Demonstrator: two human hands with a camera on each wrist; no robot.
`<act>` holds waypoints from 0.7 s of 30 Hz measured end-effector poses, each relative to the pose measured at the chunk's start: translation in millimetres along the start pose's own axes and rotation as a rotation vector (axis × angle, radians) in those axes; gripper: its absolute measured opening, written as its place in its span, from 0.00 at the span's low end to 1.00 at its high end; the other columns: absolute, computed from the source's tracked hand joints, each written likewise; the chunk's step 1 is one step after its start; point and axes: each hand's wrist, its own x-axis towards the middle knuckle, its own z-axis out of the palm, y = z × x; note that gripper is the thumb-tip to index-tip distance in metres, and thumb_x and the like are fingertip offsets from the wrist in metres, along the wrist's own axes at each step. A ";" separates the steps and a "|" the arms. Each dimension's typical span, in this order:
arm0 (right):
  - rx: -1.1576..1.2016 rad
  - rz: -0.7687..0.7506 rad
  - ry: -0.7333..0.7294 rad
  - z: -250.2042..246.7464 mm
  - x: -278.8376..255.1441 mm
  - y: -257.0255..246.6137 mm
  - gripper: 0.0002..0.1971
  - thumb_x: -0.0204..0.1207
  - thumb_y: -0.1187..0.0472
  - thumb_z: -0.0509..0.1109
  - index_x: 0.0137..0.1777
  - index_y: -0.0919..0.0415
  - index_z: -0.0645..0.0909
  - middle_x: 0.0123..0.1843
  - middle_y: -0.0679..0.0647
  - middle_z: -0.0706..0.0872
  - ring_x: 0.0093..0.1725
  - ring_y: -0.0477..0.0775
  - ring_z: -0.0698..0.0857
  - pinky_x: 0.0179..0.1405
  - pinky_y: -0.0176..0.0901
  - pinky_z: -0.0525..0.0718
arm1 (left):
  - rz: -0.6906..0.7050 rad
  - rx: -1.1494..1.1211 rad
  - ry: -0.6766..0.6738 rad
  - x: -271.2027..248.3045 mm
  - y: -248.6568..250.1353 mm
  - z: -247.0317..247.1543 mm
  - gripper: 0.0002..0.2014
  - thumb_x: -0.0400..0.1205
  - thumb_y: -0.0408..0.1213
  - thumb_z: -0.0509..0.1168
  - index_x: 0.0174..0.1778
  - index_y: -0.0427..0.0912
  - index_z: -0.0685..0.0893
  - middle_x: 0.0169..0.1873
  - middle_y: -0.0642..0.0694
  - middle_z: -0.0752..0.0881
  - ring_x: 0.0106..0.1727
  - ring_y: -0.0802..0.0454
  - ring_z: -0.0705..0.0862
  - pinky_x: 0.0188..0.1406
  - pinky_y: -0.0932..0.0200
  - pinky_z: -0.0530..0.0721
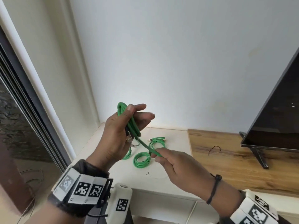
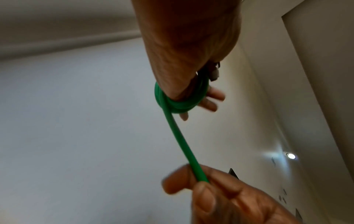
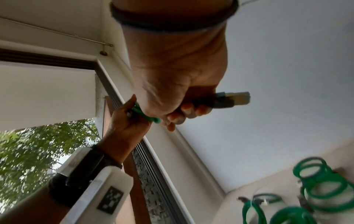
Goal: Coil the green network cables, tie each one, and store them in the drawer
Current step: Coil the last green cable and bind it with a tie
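Observation:
My left hand [image 1: 137, 113] is raised above the white cabinet top [image 1: 174, 167] and holds a green cable coil [image 1: 131, 125], thumb curled over its loops. One plug [image 1: 129, 139] hangs below the palm. The coil's free tail [image 1: 145, 146] runs down to my right hand [image 1: 156, 155], which pinches it near the end. In the left wrist view the coil [image 2: 180, 106] wraps my fingers and the tail [image 2: 182, 144] stretches taut. The right wrist view shows the tail's plug [image 3: 233, 100] sticking out past my curled fingers. Three more coiled green cables [image 1: 141, 160] [image 1: 157, 141] [image 1: 127, 154] lie on the top.
A dark TV [image 1: 275, 110] stands on a wooden top [image 1: 234, 167] to the right, with a thin black tie [image 1: 214, 149] lying near it. A dark-framed window [image 1: 24, 118] runs along the left. The wall corner is close behind the cabinet.

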 end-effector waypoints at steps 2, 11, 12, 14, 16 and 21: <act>-0.116 -0.032 0.002 -11.0 -1.0 -0.6 0.13 0.84 0.47 0.53 0.64 0.45 0.75 0.57 0.42 0.87 0.51 0.50 0.86 0.47 0.46 0.82 | 0.002 0.119 -0.007 -0.3 -2.9 -3.8 0.14 0.79 0.41 0.63 0.53 0.38 0.87 0.52 0.37 0.90 0.60 0.44 0.87 0.64 0.44 0.82; -0.429 -0.232 0.245 -52.7 8.5 -8.6 0.14 0.73 0.41 0.59 0.37 0.43 0.85 0.30 0.41 0.83 0.31 0.48 0.81 0.22 0.42 0.77 | -0.271 0.778 -0.337 -27.6 -20.9 7.4 0.25 0.83 0.58 0.54 0.39 0.37 0.79 0.25 0.43 0.87 0.27 0.43 0.85 0.30 0.65 0.78; -0.397 -0.228 0.261 -56.1 9.4 -10.0 0.13 0.71 0.40 0.62 0.35 0.43 0.84 0.30 0.41 0.82 0.31 0.46 0.79 0.23 0.41 0.76 | -0.326 0.750 -0.384 -29.3 -22.1 9.4 0.29 0.81 0.64 0.50 0.38 0.39 0.79 0.24 0.42 0.86 0.25 0.42 0.83 0.30 0.63 0.79; -0.303 -0.229 0.295 -59.1 10.9 -10.4 0.11 0.68 0.40 0.67 0.34 0.46 0.82 0.30 0.39 0.82 0.31 0.43 0.76 0.25 0.40 0.77 | -0.422 0.625 -0.489 -32.4 -23.8 9.8 0.38 0.75 0.74 0.45 0.38 0.40 0.82 0.20 0.41 0.83 0.20 0.45 0.80 0.44 0.50 0.87; -0.101 -0.227 0.272 -58.7 13.9 -5.6 0.07 0.67 0.45 0.72 0.39 0.46 0.81 0.34 0.39 0.82 0.35 0.43 0.79 0.31 0.39 0.80 | -0.481 0.465 -0.551 -37.2 -22.7 11.2 0.42 0.67 0.80 0.47 0.36 0.40 0.83 0.16 0.42 0.79 0.16 0.50 0.76 0.53 0.43 0.87; 0.544 -0.132 0.028 -43.3 13.9 15.4 0.10 0.70 0.61 0.78 0.48 0.46 0.86 0.45 0.54 0.86 0.39 0.41 0.81 0.42 0.30 0.78 | -0.516 0.337 -0.655 -42.2 -15.3 13.6 0.33 0.71 0.75 0.57 0.31 0.42 0.78 0.11 0.49 0.69 0.11 0.54 0.68 0.42 0.51 0.83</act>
